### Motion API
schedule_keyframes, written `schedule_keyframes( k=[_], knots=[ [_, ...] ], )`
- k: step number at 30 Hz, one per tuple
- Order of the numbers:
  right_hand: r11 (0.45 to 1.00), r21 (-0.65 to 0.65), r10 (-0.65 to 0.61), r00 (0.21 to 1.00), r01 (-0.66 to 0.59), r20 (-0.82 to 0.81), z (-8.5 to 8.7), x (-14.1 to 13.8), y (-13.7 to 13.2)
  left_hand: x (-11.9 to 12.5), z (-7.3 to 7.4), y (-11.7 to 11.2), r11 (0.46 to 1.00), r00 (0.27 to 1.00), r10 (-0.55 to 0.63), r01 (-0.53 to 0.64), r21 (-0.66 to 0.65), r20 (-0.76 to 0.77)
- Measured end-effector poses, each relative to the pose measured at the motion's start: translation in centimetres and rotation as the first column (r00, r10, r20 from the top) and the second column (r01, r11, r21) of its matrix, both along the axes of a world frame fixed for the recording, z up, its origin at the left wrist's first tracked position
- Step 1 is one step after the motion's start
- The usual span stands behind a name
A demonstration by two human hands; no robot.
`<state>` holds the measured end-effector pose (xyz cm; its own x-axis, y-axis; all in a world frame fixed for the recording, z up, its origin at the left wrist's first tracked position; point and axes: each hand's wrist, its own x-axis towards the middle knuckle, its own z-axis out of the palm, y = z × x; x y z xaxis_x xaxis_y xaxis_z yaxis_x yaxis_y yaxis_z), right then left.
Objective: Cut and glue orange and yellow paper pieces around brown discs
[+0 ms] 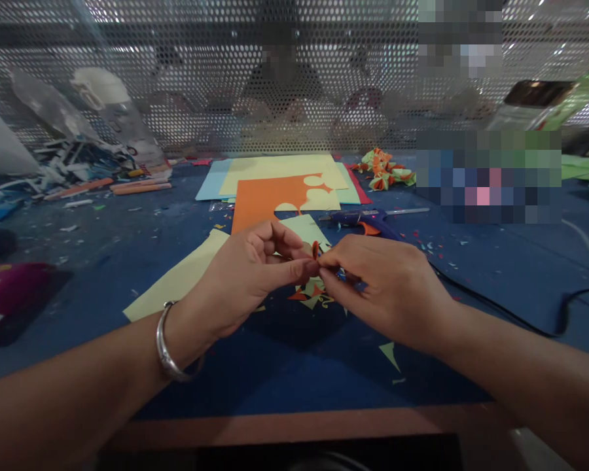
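My left hand [248,278] and my right hand [387,288] meet over the middle of the blue table [285,373]. Both pinch a small orange paper piece [315,249] between their fingertips, thumbs pressed to forefingers. A silver bangle [165,340] circles my left wrist. Under the hands lie orange and pale green paper scraps [310,294]. A pale yellow sheet [177,281] lies beneath my left hand. An orange sheet [265,199] with rounded shapes cut out of it lies just beyond.
A blue glue gun [368,221] lies past my right hand, its black cord [520,320] trailing right. Coloured sheets [275,171] are stacked at the back, finished paper pieces [385,170] beside them. Clutter [78,163] sits far left, a magenta object [10,288] near left. A perforated metal screen [226,78] closes the back.
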<state>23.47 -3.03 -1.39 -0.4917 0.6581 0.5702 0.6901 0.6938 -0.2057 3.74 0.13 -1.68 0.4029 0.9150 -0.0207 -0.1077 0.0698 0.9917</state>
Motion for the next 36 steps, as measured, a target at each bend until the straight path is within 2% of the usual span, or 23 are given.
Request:
schedule_keyframes(
  k=[10, 28, 36],
  knots=[
    [0.999, 0.035, -0.023, 1.0, 0.023, 0.009, 0.0, 0.0, 0.1, -0.1, -0.2, -0.1, 1.0, 0.998, 0.005, -0.004, -0.023, 0.065],
    [0.998, -0.064, 0.022, 1.0, -0.022, -0.006, 0.2, 0.7, 0.4, 1.1, 0.0, -0.3, 0.995, 0.997, 0.057, -0.053, -0.089, 0.051],
    [0.996, -0.076, -0.043, 0.996, 0.038, -0.076, 0.0, 0.9, 0.8, 1.6, -0.3, 0.5, 0.998, 0.998, 0.045, -0.047, 0.051, 0.048]
  ],
)
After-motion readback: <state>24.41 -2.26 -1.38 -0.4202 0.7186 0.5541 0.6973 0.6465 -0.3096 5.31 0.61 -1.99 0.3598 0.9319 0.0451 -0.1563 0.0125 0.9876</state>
